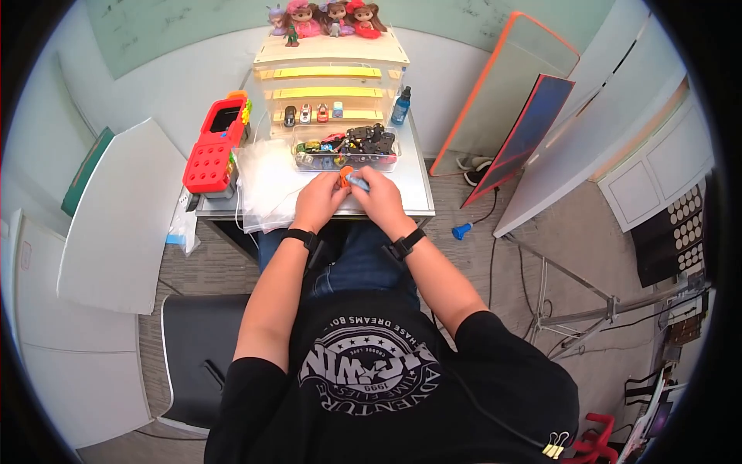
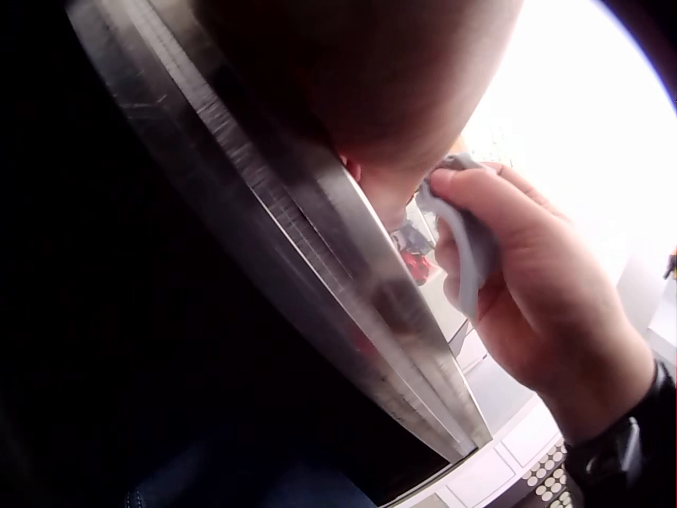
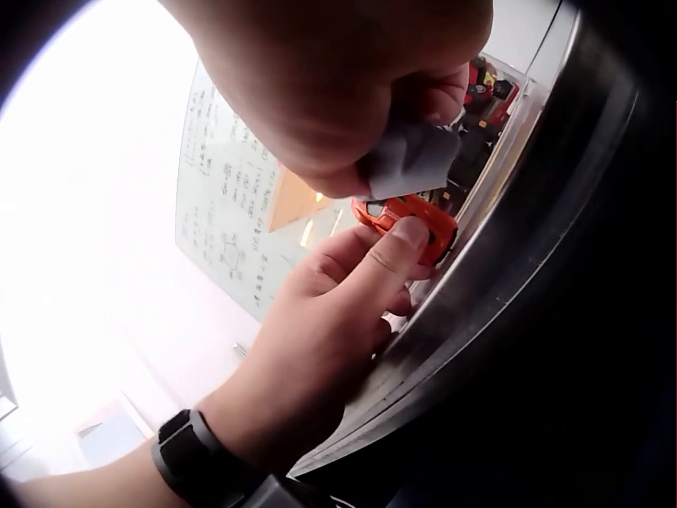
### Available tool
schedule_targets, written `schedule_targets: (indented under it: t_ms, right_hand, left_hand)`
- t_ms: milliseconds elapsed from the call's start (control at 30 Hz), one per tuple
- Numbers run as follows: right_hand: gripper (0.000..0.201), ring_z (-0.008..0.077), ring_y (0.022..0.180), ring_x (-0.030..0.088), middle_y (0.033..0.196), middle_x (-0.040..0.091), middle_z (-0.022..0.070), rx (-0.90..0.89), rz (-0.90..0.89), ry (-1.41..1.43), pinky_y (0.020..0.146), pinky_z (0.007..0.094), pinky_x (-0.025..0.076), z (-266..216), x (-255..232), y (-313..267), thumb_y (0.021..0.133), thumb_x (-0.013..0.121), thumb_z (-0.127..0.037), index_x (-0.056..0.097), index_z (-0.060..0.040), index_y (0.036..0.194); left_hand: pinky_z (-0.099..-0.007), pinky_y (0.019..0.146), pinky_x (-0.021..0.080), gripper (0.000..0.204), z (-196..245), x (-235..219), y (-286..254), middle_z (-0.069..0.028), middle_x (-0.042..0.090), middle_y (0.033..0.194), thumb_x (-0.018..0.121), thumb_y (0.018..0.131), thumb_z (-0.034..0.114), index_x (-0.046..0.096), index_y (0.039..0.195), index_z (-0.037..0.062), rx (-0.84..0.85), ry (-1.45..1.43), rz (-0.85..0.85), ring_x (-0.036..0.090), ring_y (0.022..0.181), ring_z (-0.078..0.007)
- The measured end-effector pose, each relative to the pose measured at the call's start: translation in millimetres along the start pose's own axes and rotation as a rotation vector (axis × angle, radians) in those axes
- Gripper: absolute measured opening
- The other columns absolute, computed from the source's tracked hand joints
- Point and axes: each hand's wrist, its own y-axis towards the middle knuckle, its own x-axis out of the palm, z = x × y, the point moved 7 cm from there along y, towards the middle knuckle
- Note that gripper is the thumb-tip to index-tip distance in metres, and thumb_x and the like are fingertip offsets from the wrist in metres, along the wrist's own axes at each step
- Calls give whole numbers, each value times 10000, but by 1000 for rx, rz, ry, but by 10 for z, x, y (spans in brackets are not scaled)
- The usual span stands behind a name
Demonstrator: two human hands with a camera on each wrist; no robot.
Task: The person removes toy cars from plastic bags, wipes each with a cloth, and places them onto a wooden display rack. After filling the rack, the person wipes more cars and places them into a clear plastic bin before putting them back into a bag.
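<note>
Near the table's front edge, my left hand [image 1: 317, 201] pinches an orange toy car [image 3: 436, 235], thumb on its side in the right wrist view. My right hand [image 1: 380, 199] grips a grey-blue cloth [image 3: 415, 159], bunched between thumb and fingers. The cloth lies against the car's upper side in that view. From the left wrist, the folded cloth [image 2: 476, 238] hangs out of the right hand, while the car is hidden behind the left hand. A clear bin [image 1: 340, 164] full of toy cars stands just beyond both hands.
Behind the bin rises a wooden tiered shelf [image 1: 332, 56] with several small cars on a lower step and dolls [image 1: 363, 17] on top. A blue spray bottle [image 1: 401, 106] stands right of it. Plastic bags [image 1: 267, 182] and a red toy case [image 1: 210, 147] are at left.
</note>
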Motion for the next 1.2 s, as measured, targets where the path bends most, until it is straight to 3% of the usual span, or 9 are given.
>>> schedule_targets:
  t_ms: [267,333,400,667,733,867,933,1000,1200]
  right_hand:
    - [175,386,916,717,998,742,164,120,-182,-103,784,457,569,75,41,-29,915,713,-183,703,-79,1055]
    - [186,384,911,711,992,737,165,5,118,217,789,439,571,-141,-219,73,923,702,-174,708,-86,1086]
    - [197,367,918,708,1004,735,152,-43,153,202,791,418,571,-217,-252,96,922,706,-178,714,-94,1100]
    - [235,363,934,731,1055,753,150,-59,60,-8,806,426,581,-60,17,-92,897,749,-185,745,-89,1112]
    - [219,350,976,724,1094,749,143,118,-175,-148,817,429,578,61,100,-122,894,746,-200,738,-110,1093]
    - [218,364,954,718,1065,746,151,124,-99,-109,804,436,574,66,5,-17,903,737,-191,727,-103,1102]
    - [216,369,927,713,1027,739,149,-29,165,113,791,442,569,-91,-166,8,910,732,-191,719,-104,1107]
    - [222,366,916,709,1005,732,148,-59,192,137,785,441,568,-133,-170,-1,909,738,-195,717,-103,1109]
    - [222,367,923,714,1017,738,151,13,-23,-21,798,439,569,67,68,-127,903,738,-195,720,-95,1101]
  left_hand:
    - [-458,749,538,278,9,1,-41,-110,675,951,758,910,277,665,1068,69,8,-14,24,678,901,-348]
    - [-460,752,539,266,65,-17,-44,-111,674,955,747,915,279,663,1051,65,39,11,25,676,901,-352]
    - [-461,753,539,250,54,6,-60,-112,673,954,739,916,269,659,1037,65,27,11,10,675,902,-352]
    - [-471,756,542,194,-29,20,-48,-119,671,953,726,891,207,640,995,68,-8,-13,26,678,912,-351]
    - [-438,757,546,216,28,-3,-55,-122,679,960,733,889,205,663,1041,69,64,64,49,682,890,-343]
    - [-438,754,547,228,52,-21,-41,-124,679,949,746,876,208,659,1035,68,40,44,80,679,869,-346]
    - [-435,738,547,235,69,-18,-49,-120,676,936,755,864,214,648,1012,66,72,42,90,670,835,-348]
    - [-455,739,543,221,65,-13,-67,-124,675,941,747,862,207,636,988,64,48,35,56,674,858,-356]
    - [-456,729,540,212,-13,9,-31,-122,673,926,745,845,189,617,956,62,-13,-26,29,680,847,-336]
